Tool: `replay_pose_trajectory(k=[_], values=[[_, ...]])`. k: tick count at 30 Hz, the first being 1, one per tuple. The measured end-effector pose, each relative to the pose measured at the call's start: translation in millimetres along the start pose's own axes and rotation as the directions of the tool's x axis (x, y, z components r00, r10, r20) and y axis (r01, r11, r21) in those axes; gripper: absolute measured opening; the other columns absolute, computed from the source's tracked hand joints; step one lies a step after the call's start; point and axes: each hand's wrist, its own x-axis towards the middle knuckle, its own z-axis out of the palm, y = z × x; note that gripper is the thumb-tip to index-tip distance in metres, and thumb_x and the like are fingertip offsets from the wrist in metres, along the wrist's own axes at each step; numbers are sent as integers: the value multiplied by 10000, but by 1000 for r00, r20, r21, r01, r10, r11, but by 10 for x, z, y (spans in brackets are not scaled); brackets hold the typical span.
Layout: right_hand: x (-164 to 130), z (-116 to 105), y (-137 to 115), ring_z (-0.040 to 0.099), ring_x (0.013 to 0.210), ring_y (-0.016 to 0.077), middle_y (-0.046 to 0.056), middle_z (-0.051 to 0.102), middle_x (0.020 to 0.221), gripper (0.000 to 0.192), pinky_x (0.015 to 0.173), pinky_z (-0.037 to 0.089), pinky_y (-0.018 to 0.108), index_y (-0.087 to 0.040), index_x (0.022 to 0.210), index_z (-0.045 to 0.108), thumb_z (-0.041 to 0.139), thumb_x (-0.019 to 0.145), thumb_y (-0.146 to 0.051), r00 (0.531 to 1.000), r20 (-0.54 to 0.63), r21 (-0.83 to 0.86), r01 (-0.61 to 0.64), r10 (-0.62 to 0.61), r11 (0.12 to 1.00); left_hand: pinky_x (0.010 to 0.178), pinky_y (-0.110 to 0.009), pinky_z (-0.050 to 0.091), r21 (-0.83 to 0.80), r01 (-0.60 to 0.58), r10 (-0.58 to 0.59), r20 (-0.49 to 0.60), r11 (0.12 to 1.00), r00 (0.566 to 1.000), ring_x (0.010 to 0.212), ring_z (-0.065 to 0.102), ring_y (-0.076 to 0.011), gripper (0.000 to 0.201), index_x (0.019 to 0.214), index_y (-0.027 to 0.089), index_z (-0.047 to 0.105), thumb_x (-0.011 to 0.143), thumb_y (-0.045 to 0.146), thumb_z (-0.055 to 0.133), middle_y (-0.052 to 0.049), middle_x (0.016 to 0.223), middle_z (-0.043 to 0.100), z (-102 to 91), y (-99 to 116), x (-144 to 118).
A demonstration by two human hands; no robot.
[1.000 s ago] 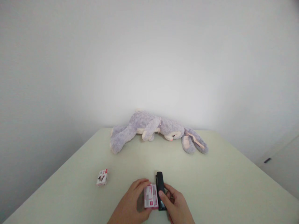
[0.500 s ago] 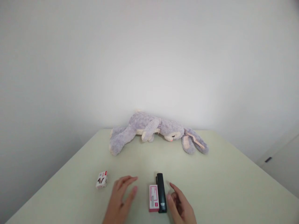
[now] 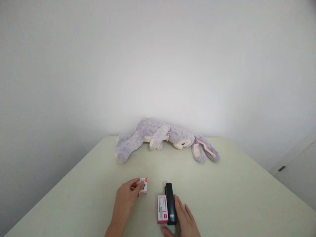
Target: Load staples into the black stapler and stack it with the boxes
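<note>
1 little box, pinched by the left hand, should be squeezed softly; the stapler is touched by the spread right hand.

No words or numbers can be read. Blurred pale print is seen on the stapler, lower centre of the frame; a red patch is seen on the box beside it, and a red mark on the small box, further left.
</note>
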Motion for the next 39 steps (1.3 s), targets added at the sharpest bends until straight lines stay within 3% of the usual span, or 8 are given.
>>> replay_pose_trajectory(k=[3, 6, 14, 20, 26, 33, 36, 39], values=[[-14, 4, 7, 483, 1409, 353, 70, 483, 1556, 971, 1168, 433, 518, -270, 1627, 226, 742, 805, -307, 998, -14, -135, 59, -62, 989, 717, -324, 532, -53, -54, 56, 50, 997, 997, 711, 717, -223, 510, 1111, 195, 774, 833, 589, 607, -57, 864, 796, 338, 189, -27], [-16, 23, 42, 518, 1385, 331, 53, 506, 1539, 959, 1141, 473, 505, -293, 1637, 154, 697, 847, -294, 993, -52, -160, 97, -107, 982, 708, -315, 533, -91, -84, 93, 94, 992, 991, 716, 722, -224, 471, 1080, 188, 791, 834, 552, 621, -68, 858, 802, 477, 324, -83], [32, 54, 332, 539, 1358, 326, 61, 457, 1548, 882, 1081, 532, 515, -275, 1622, 234, 680, 863, -315, 970, 58, -166, 244, -237, 956, 772, -298, 527, -148, -121, 143, 144, 981, 979, 824, 733, -218, 387, 1028, 213, 808, 915, 472, 543, -55, 951, 812, 443, 482, -351], [70, -49, 314, 530, 1367, 308, 66, 483, 1529, 774, 1112, 502, 447, -255, 1566, 397, 694, 856, -337, 974, 108, -109, 208, -197, 972, 844, -314, 537, -234, -39, 76, 149, 971, 986, 935, 715, -230, 519, 1158, 189, 751, 981, 540, 412, -83, 1111, 783, 489, 450, -729], [110, -586, 430, 518, 1391, 279, 71, 514, 1525, 684, 1189, 402, 439, -260, 1536, 454, 652, 894, -390, 988, 154, -18, 36, -33, 999, 892, -329, 535, -375, -45, 125, 191, 926, 974, 1005, 710, -245, 463, 1138, 176, 760, 958, 473, 454, -92, 1124, 779, 853, 758, -736], [79, -1547, 1291, 397, 1469, 332, 33, 516, 1535, 735, 1248, 269, 492, -267, 1525, 474, 661, 867, -537, 976, 134, -38, -166, 169, 985, 884, -302, 499, -422, -110, 238, 265, 900, 935, 962, 699, -223, 403, 1098, 168, 776, 940, 326, 441, -77, 1058, 790, 1798, 1457, -752], [76, -1864, 1517, 501, 1401, 327, 36, 577, 1486, 738, 1184, 396, 425, -258, 1510, 496, 653, 863, -576, 970, 159, 13, -186, 182, 982, 808, -283, 496, -417, -110, 256, 310, 902, 916, 884, 699, -217, 393, 1066, 159, 783, 928, 301, 444, -73, 973, 799, 2087, 1696, -774], [93, -1982, 1551, 594, 1313, 305, 44, 607, 1458, 746, 1111, 475, 362, -241, 1501, 506, 647, 858, -592, 973, 149, 63, -186, 175, 980, 804, -278, 492, -398, -97, 240, 327, 912, 914, 899, 695, -225, 373, 1052, 155, 782, 921, 331, 479, -90, 965, 797, 2242, 1804, -746]])
